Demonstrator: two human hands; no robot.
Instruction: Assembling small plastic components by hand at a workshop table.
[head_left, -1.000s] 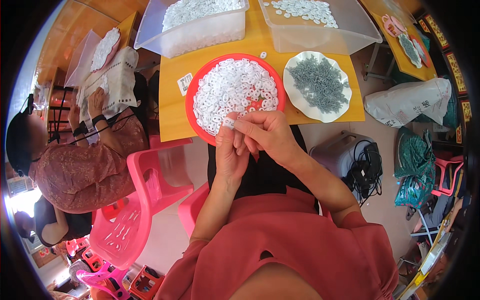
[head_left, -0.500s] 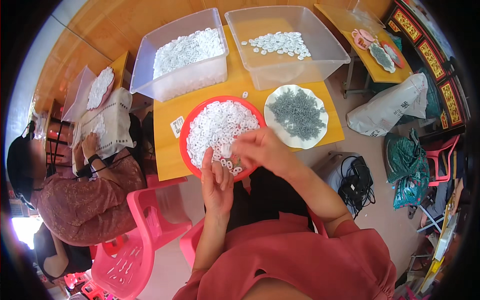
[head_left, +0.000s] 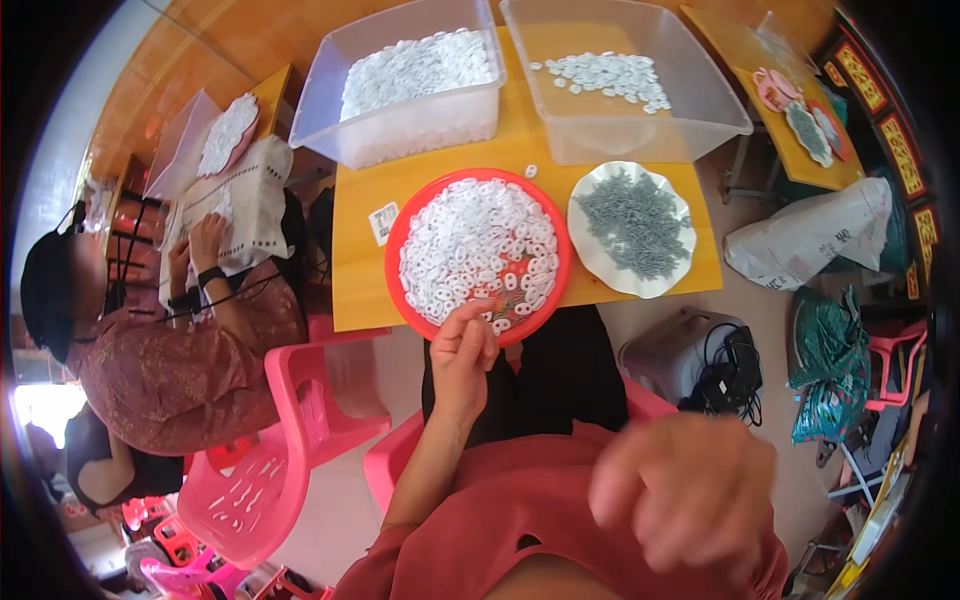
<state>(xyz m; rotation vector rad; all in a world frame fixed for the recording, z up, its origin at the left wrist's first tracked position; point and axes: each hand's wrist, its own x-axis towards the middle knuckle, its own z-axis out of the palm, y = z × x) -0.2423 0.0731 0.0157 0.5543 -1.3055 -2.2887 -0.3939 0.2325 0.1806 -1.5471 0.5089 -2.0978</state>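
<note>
A red round tray (head_left: 393, 262) sits at the table's near edge, heaped with small white oval pieces (head_left: 470, 235) that have holes in them. At its front rim is my left hand (head_left: 463, 365), palm turned up, fingers curled and pressed together; whatever they may hold is hidden. My right hand (head_left: 688, 490) is raised close in front of my red top at the lower right, smeared by motion, so its fingers are unclear. Right of the tray, a white wavy-edged plate (head_left: 592, 268) carries a pile of small grey rod-like pieces (head_left: 637, 222).
Behind the tray, a clear bin (head_left: 420, 145) full of white pieces stands beside another clear bin (head_left: 620, 140) holding fewer. A co-worker (head_left: 180, 370) sits at the left near a pink chair (head_left: 290, 450). A white sack (head_left: 810, 240) lies at the right, beyond a grey box (head_left: 660, 350).
My right hand has left the tray and come back toward my body, to the lower right. My left hand stays by the tray's front rim. The whole view has shifted slightly.
</note>
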